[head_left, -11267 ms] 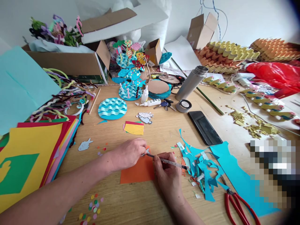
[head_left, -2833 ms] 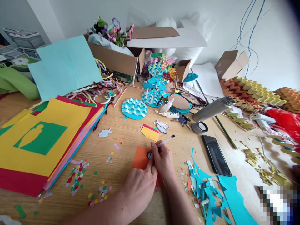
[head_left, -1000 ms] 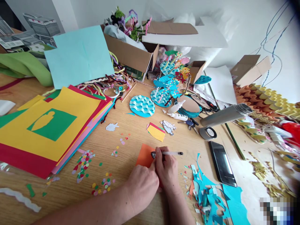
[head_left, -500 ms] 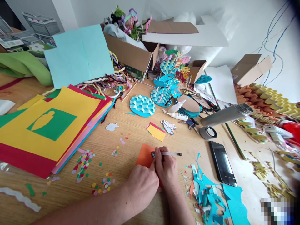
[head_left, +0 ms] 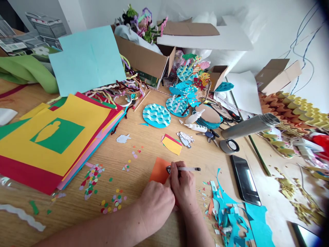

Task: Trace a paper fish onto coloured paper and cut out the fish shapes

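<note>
My right hand (head_left: pixel 183 183) is closed around a pen (head_left: pixel 191 169) with a clear barrel and a dark end, which points right. A sheet of orange paper (head_left: pixel 159 170) lies on the table under both hands. My left hand (head_left: pixel 159 197) rests on it with curled fingers, pressing it down, its fingertips mostly hidden beside the right hand. A small dark-edged shape shows by the right fingertips, too covered to make out. Beyond the hands lie yellow and red paper pieces (head_left: pixel 171 144), printed fish cutouts (head_left: pixel 185 139) and a grey fish cutout (head_left: pixel 123 138).
Stacked coloured paper (head_left: pixel 87 144) fills the left. Confetti dots (head_left: pixel 92 180) lie near my left forearm. Blue paper scraps (head_left: pixel 238 219), a phone (head_left: pixel 245 180) and a metal flask (head_left: pixel 249 126) are on the right. Glue bottles (head_left: pixel 196 127) and wavy blue discs (head_left: pixel 156 116) stand further back.
Both hands and the pen keep practically the same place on the orange paper. The view has shifted very slightly. A second phone-like device now shows at the lower right, where a blurred patch was.
</note>
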The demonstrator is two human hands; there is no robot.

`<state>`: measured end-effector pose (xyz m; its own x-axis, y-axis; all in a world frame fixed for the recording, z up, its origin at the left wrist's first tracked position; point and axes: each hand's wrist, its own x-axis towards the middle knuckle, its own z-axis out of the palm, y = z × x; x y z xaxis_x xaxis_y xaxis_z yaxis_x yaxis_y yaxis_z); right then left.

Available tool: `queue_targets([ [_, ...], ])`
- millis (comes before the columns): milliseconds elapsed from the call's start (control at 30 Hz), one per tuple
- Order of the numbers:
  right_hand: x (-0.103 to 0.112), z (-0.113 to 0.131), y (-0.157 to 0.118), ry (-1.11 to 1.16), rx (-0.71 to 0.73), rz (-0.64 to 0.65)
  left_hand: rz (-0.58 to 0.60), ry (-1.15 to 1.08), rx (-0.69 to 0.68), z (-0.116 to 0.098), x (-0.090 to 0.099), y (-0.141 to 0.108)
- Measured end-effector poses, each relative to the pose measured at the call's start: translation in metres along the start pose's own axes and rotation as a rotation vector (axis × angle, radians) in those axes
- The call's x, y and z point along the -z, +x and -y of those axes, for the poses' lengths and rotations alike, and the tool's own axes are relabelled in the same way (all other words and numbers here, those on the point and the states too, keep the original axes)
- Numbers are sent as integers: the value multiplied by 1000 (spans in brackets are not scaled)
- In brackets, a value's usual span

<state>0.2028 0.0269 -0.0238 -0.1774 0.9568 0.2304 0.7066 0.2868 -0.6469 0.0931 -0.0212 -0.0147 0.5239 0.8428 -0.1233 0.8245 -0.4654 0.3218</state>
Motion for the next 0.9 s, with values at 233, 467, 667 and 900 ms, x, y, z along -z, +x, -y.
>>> queue_targets([
  [233,-2,-2,0,17,2,-18,12,-1,7,0,-4,1],
  [467,-1,-2,0,26,-1,-10,8,-4,9,0,-5,1],
  [667,-1,-2,-1,42,3,-7,-22,6,1,0,-9,1],
  [900,0,-1,-1,52,17,-17,-28,8,-14,1,-11,1],
])
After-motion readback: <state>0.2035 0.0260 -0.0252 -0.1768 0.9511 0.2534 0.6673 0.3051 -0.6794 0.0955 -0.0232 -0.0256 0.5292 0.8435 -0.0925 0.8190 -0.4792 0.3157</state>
